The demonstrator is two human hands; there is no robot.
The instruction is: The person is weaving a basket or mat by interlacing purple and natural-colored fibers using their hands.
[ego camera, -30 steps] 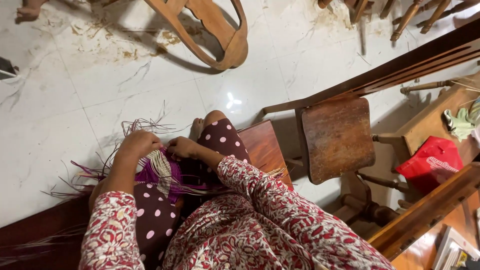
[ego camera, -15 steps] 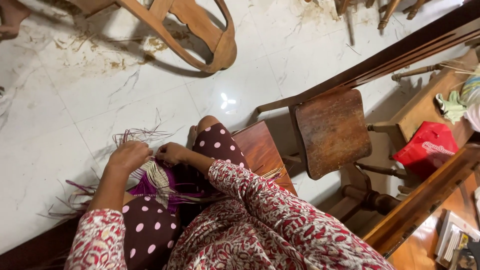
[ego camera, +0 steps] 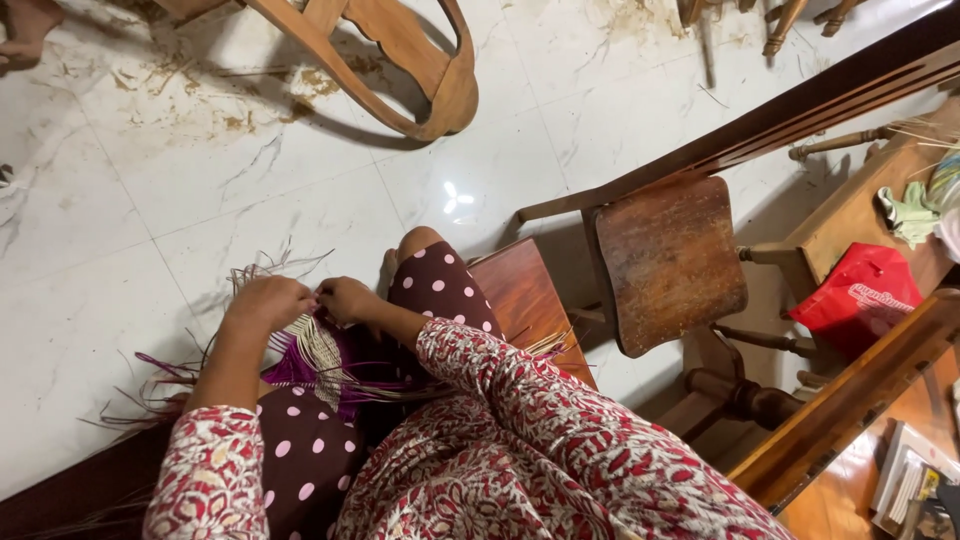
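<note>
White marble floor, strewn with fibre scraps, runs under the whole scene. Resting on the person's polka-dotted lap, the woven strip of pale and purple strands is the centre: the left hand is closed over its upper edge, and the right hand pinches the strands just beside it, fingers curled tight. Loose purple strands fan out to the strip's left. Right of the strip stands a wooden chair, and beyond that lies a red bag.
</note>
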